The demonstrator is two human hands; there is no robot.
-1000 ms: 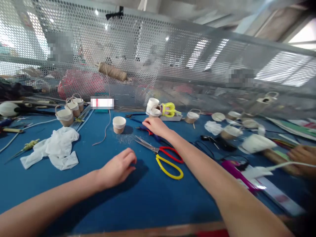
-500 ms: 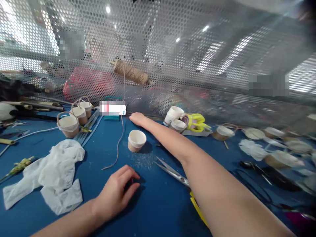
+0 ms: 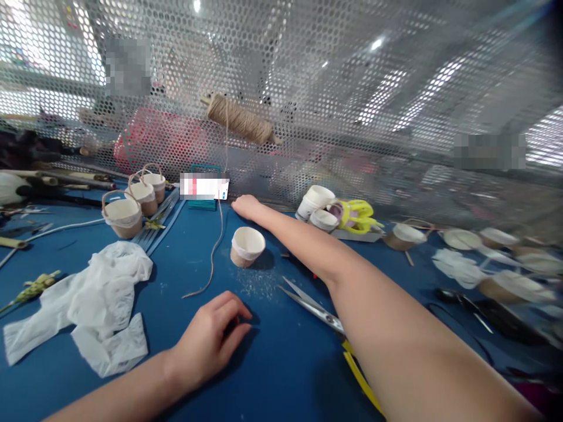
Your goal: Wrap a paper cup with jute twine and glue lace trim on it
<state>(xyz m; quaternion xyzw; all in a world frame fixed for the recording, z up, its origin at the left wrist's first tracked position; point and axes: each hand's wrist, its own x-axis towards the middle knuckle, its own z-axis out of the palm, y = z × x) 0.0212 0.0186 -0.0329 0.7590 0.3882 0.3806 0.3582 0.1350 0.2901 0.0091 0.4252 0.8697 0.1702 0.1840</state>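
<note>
My left hand (image 3: 215, 333) rests on the blue table with its fingers loosely curled and a gap to the thumb, holding nothing. My right hand (image 3: 246, 207) reaches far forward, low over the table, close to the right edge of a phone (image 3: 223, 190) on a teal stand (image 3: 202, 204). Its fingertips are too small and turned away to show a grip. Between the hands stands a small cup (image 3: 247, 247) with a white lining and brown lower wall. Scissors (image 3: 316, 308) with yellow handles lie partly under my right forearm. Twine (image 3: 216, 246) trails down from a spool (image 3: 241, 120).
Several handled cups (image 3: 123, 218) stand at the left, behind crumpled white cloth (image 3: 103, 287). White cups (image 3: 315, 201) and yellow-handled scissors (image 3: 358, 214) sit at the back right. A perforated metal panel (image 3: 308, 88) rises behind. More cups (image 3: 404, 235) and a black cord (image 3: 461, 331) lie right.
The view has shifted slightly, so things on the table appear a little higher. Both hands stay in nearly the same places, my right arm still stretched toward the phone.
</note>
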